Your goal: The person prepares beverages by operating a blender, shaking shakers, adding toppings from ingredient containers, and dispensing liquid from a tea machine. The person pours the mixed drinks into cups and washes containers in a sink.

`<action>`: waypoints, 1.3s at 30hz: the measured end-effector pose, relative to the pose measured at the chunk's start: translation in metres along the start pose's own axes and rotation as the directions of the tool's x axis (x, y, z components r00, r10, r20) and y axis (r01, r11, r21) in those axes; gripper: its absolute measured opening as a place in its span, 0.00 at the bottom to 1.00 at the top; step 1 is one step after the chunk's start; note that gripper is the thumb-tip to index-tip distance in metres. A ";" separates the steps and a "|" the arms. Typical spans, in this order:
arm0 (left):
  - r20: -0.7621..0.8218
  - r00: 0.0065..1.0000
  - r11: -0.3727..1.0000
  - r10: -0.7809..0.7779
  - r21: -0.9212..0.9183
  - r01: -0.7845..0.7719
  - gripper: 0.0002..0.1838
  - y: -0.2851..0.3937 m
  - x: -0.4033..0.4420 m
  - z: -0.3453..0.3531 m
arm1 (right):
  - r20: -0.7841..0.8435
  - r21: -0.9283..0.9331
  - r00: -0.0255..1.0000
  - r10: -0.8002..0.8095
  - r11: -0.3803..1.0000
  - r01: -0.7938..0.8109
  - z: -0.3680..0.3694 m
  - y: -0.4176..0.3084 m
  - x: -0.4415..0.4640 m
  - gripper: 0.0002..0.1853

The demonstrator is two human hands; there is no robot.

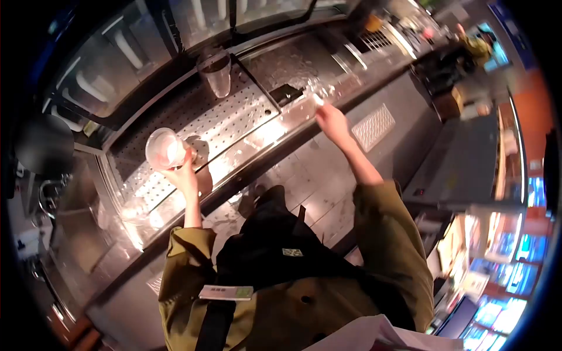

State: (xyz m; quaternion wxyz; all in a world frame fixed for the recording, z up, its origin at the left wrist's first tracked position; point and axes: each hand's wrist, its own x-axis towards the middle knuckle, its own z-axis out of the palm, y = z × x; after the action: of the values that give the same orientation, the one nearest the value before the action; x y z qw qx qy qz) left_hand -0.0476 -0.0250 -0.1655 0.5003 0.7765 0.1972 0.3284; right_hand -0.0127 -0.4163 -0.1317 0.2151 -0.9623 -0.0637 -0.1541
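Observation:
My left hand (185,173) is wrapped round a translucent plastic cup (157,140), held over the perforated metal drain tray (240,108). The cup's round mouth faces up towards me; what is inside is hard to make out in the glare. My right hand (333,123) is stretched forward over the counter's front edge with its fingers closed. A small whitish thing (318,100) shows at its fingertips, too blurred to name. At the back of the tray stands a tall clear pitcher (218,76), apart from both hands.
A wet metal basin area (287,61) adjoins the tray on the right. A glass-fronted cabinet (126,50) runs behind it. A tap (48,196) stands at far left, and a grey cabinet (462,152) on the right. Another person (477,50) is at the far right back.

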 end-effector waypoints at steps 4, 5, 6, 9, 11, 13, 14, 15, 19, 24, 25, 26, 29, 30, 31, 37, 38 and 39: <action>-0.168 0.976 0.978 -0.141 -0.176 0.111 0.50 0.015 -0.005 0.039 | 0.538 -0.149 0.832 -0.135 0.956 0.251 0.140 0.076 0.142 0.11; -0.241 0.964 0.990 -0.115 -0.102 0.092 0.53 0.018 -0.008 0.047 | 0.799 -0.298 0.599 -0.046 0.835 0.462 0.136 0.057 0.162 0.18; -0.328 0.941 0.996 -0.087 -0.034 0.080 0.56 0.022 -0.012 0.057 | 0.790 -0.335 0.611 -0.043 0.805 0.489 0.192 0.095 0.166 0.24; -0.508 0.852 0.968 -0.125 0.126 0.217 0.53 0.045 -0.045 0.072 | 0.866 -0.224 0.441 -0.235 0.606 0.763 0.227 0.132 0.152 0.19; -0.696 0.702 0.963 -0.152 0.057 0.264 0.45 0.060 -0.086 0.084 | 0.852 -0.243 0.481 -0.207 0.657 0.713 0.251 0.159 0.172 0.15; -0.826 0.536 0.953 -0.176 -0.006 0.303 0.35 0.068 -0.116 0.087 | 0.872 -0.253 0.481 -0.087 0.762 0.596 0.178 0.114 0.216 0.16; -0.875 0.440 0.949 -0.200 -0.061 0.309 0.32 0.069 -0.131 0.089 | 0.824 -0.177 0.511 -0.246 0.744 0.644 0.176 0.141 0.237 0.18; -0.904 0.376 0.941 -0.203 -0.074 0.331 0.31 0.071 -0.150 0.092 | 0.845 -0.153 0.502 -0.185 0.816 0.558 0.176 0.150 0.258 0.19; -0.965 0.176 0.909 -0.194 -0.109 0.403 0.28 0.077 -0.228 0.127 | 0.771 -0.315 0.537 -0.342 0.527 0.789 0.260 0.216 0.316 0.19; -0.950 -0.118 0.798 -0.291 -0.309 0.517 0.26 0.105 -0.327 0.182 | 0.588 -0.242 0.560 -0.584 0.533 0.810 0.383 0.191 0.270 0.15; -0.952 -0.134 0.795 -0.275 -0.304 0.526 0.26 0.108 -0.338 0.185 | 0.624 -0.144 0.511 -0.592 0.555 0.819 0.383 0.186 0.259 0.14; -0.953 -0.144 0.789 -0.268 -0.303 0.534 0.26 0.117 -0.340 0.186 | 0.655 -0.054 0.466 -0.595 0.578 0.814 0.377 0.186 0.255 0.13; -0.965 -0.078 0.806 -0.251 -0.252 0.536 0.25 0.130 -0.330 0.189 | 0.657 0.153 0.443 -0.610 0.683 0.714 0.348 0.191 0.253 0.11; -0.968 -0.025 0.817 -0.249 -0.224 0.532 0.25 0.133 -0.316 0.189 | 0.646 0.205 0.467 -0.604 0.726 0.657 0.337 0.202 0.254 0.11; -0.967 -0.002 0.815 -0.255 -0.216 0.538 0.24 0.142 -0.289 0.189 | 0.673 0.296 0.496 -0.549 0.814 0.500 0.322 0.207 0.259 0.10; -0.713 0.661 0.972 -0.235 -0.164 0.169 0.23 0.185 -0.171 0.216 | 0.725 0.459 0.633 -0.272 0.876 -0.148 0.237 0.256 0.291 0.10; -0.651 0.728 0.976 -0.217 -0.129 0.175 0.23 0.199 -0.152 0.226 | 0.731 0.472 0.630 -0.263 0.861 -0.188 0.212 0.262 0.295 0.10; -0.570 0.795 0.977 -0.208 -0.166 0.136 0.22 0.208 -0.134 0.237 | 0.737 0.485 0.627 -0.253 0.844 -0.228 0.188 0.270 0.301 0.10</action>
State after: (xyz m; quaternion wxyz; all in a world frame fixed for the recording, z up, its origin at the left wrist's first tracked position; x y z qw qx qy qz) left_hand 0.0205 -0.3514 -0.0865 0.4879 0.5862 0.3915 0.5148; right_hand 0.3729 -0.5601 -0.3025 0.4241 -0.8316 -0.1976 0.2994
